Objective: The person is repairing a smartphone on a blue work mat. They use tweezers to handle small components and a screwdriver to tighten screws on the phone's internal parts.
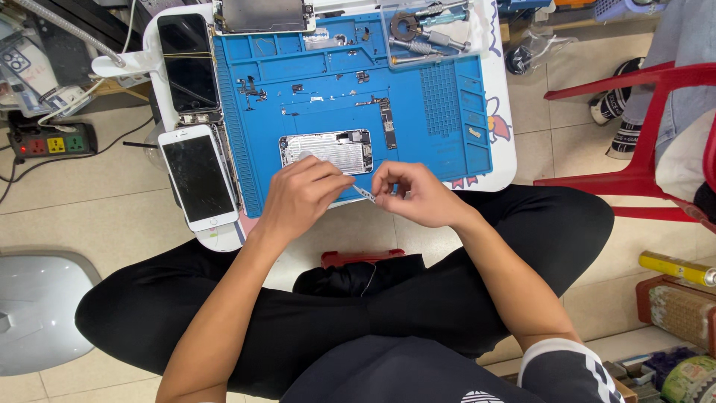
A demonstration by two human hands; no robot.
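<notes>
Both hands (302,195) (418,195) pinched shut on a small part (364,193) over the mat (418,134); easily dropped if grip slackens.

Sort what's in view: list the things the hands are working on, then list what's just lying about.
In use:
left hand
right hand
small metal strip pinched between both hands
opened phone shell
blue repair mat

Lying about:
white phone with dark screen
black phone
screwdrivers
power strip
red plastic chair
</notes>
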